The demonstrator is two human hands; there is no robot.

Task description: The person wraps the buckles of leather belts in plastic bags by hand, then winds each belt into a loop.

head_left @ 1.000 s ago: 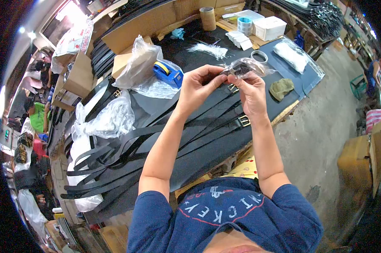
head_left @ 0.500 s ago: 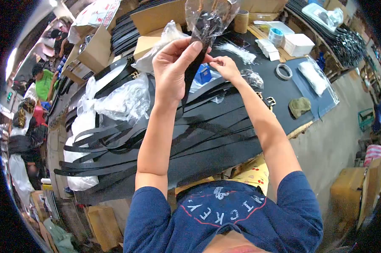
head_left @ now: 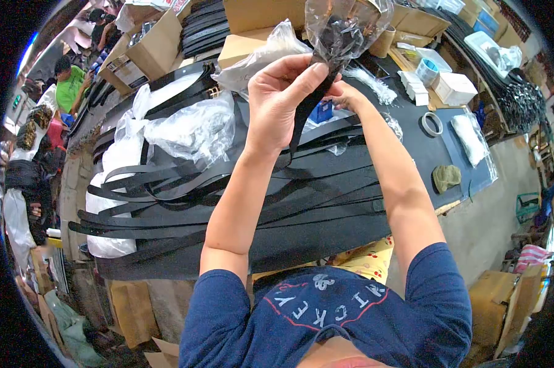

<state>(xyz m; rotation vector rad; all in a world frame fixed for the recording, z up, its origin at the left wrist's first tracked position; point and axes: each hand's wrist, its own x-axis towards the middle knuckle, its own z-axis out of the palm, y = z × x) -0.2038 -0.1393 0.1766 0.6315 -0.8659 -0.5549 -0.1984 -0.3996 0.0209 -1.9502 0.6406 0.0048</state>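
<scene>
My left hand (head_left: pixel 281 92) is raised over the table, thumb and fingers pinched round a black belt (head_left: pixel 306 109) near its upper end. A clear plastic bag (head_left: pixel 348 30) covers that end, with gold-coloured metal showing through. The rest of the belt hangs down behind my left wrist. My right hand (head_left: pixel 350 98) is just to the right, its fingers drawn together at the belt's edge; I cannot tell what they pinch. Below the hands, several long black belts (head_left: pixel 185 190) lie across the dark table (head_left: pixel 240 254). A blue object (head_left: pixel 321 112) lies behind the hanging belt.
Clear plastic bags (head_left: pixel 194 132) lie on the left. Cardboard boxes (head_left: pixel 148 58) stand at the back. On the right are a roll of tape (head_left: pixel 431 124), a white box (head_left: pixel 456 89), a green cloth-like item (head_left: pixel 446 178) and a packet (head_left: pixel 470 141). A person in green (head_left: pixel 70 86) is far left.
The view has shifted, so the table's contents sit differently. Both hands still hold up around the belt; my right fingertips now overlap its edge more closely.
</scene>
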